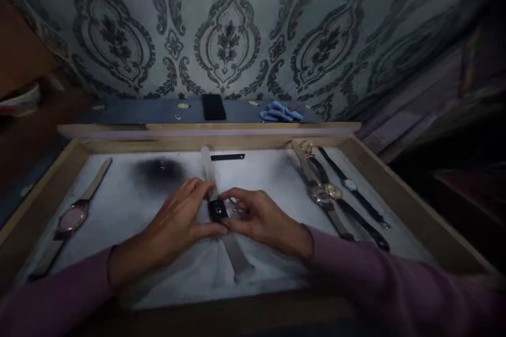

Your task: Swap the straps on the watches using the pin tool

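Observation:
A watch with a dark square case (218, 211) and a pale strap (236, 257) lies face down or tilted in the middle of the tray; a round detail shows on its case. My left hand (177, 210) grips the case from the left, fingertips at its top edge and thumb along its lower edge. From the other side, my right hand (261, 216) pinches the case with finger and thumb. Something thin and shiny (234, 202) shows by the right fingers, too unclear to name. The strap's other half (206, 163) reaches away toward the tray's back wall.
A shallow wooden tray (213, 143) surrounds the watch. One large-faced watch (73, 219) lies at left; several watches, including a gold-faced one (333, 191), lie at right. Near the back is a short black strip (228, 157). Beyond are a black phone-like slab (213, 107) and blue cloth (280, 112).

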`<state>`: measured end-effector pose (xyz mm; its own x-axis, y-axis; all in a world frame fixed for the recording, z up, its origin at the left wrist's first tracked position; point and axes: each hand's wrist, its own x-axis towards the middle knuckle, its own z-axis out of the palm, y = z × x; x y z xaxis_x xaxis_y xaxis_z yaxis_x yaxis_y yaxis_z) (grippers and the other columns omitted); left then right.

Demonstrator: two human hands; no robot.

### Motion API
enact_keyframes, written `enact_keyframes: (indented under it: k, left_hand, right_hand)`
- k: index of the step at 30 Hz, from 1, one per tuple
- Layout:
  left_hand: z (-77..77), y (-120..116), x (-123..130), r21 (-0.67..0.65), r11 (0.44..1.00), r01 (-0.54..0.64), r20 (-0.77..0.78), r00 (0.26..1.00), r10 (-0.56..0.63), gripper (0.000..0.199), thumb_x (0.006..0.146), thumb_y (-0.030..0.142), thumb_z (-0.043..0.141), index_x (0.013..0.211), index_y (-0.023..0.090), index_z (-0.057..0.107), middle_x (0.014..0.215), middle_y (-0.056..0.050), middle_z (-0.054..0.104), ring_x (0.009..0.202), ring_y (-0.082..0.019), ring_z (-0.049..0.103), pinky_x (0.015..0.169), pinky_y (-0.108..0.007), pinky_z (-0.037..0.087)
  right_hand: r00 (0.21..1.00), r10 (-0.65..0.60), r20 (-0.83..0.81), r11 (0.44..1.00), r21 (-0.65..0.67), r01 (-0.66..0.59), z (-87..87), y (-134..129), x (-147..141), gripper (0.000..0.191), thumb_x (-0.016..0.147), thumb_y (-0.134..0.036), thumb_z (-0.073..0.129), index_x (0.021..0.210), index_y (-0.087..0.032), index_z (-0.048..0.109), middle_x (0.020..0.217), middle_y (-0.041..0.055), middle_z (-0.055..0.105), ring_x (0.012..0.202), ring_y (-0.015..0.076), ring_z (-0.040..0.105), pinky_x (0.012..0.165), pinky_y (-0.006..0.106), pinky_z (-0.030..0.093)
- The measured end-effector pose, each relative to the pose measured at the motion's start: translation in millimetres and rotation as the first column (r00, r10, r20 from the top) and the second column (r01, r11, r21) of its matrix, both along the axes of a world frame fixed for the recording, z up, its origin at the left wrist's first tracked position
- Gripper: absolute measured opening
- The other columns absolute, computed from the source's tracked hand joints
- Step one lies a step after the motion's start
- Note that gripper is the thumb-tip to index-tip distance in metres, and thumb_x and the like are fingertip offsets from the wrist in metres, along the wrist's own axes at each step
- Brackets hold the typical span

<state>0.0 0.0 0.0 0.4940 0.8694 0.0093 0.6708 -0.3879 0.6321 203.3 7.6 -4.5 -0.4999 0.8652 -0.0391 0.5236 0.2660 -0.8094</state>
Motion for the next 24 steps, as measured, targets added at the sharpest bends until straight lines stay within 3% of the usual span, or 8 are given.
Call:
enact_keyframes:
  k: [11, 18, 24]
  left_hand:
    - [10.0, -2.7, 7.0, 0.006, 1.0, -0.011, -0.11, 0.994, 0.012, 0.053, 0.069, 0.049, 0.079, 0.106, 0.018, 0.055, 0.101, -0.005, 0.053, 0.097, -0.027, 0.051, 0.081, -0.04, 0.045]
    - [9.8, -4.1, 7.2, 0.032, 0.999, 0.006, -0.122, 0.993, -0.002, 0.054, 0.068, 0.042, 0.081, 0.11, 0.02, 0.054, 0.105, -0.005, 0.054, 0.1, -0.028, 0.052, 0.084, -0.04, 0.046]
    - [12.1, -3.6, 6.0, 0.007, 1.0, 0.02, -0.104, 0.994, -0.019, 0.058, 0.07, 0.039, 0.081, 0.114, 0.021, 0.049, 0.108, -0.006, 0.055, 0.1, -0.028, 0.053, 0.083, -0.041, 0.046]
  right_hand:
    - [0.998, -0.011, -0.067, 0.996, -0.095, 0.005, -7.5, -1.3, 1.2, 0.034, 0.075, -0.023, 0.071, 0.108, -0.018, 0.065, 0.059, -0.0057, 0.052, 0.054, 0.0113, 0.048, 0.052, 0.022, 0.037]
    - [0.954, -0.14, -0.264, 0.962, -0.263, 0.069, 13.2, -1.8, -3.0, 0.016, 0.086, -0.025, 0.056, 0.1, -0.017, 0.056, 0.057, -0.008, 0.04, 0.049, 0.0081, 0.032, 0.046, 0.021, 0.027]
    - [0.881, -0.222, -0.417, 0.931, -0.359, 0.064, 18.9, -0.9, -1.1, 0.017, 0.093, -0.033, 0.051, 0.096, -0.017, 0.055, 0.064, -0.0043, 0.048, 0.054, 0.0091, 0.039, 0.051, 0.022, 0.034]
